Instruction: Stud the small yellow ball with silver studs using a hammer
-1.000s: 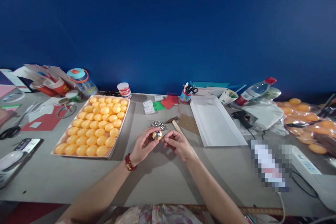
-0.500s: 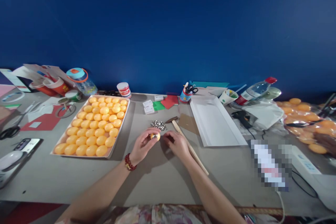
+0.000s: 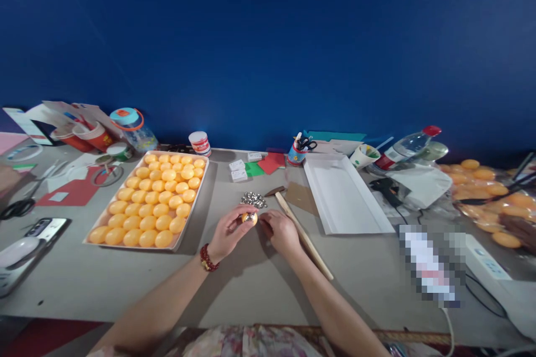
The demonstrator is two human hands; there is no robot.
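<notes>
My left hand [image 3: 228, 233], with a dark red beaded bracelet at the wrist, grips an orange ping-pong ball [image 3: 254, 220] between thumb and fingers. Shiny silver bits show on the ball's upper side. Close to its right, my right hand [image 3: 281, 230] has its fingers curled and pinched together; whatever they may hold is hidden. Just beyond both hands lies a small heap of shiny silver pieces [image 3: 253, 199], too small to name for certain. On the left, a shallow box [image 3: 178, 244] holds rows of orange ping-pong balls [image 3: 147, 208].
A hammer [image 3: 304, 237] lies right of my right hand. Behind it are a white tray [image 3: 355, 217], a pen cup [image 3: 296, 153] and small white boxes [image 3: 238, 174]. Bagged orange balls [image 3: 481, 184] and a plastic bottle [image 3: 406, 148] stand right; a phone [image 3: 52, 228] lies left.
My right hand has shifted slightly, its fingers more curled beside the ball. The ball stays in my left hand, turned a little. The camera view has moved slightly.
</notes>
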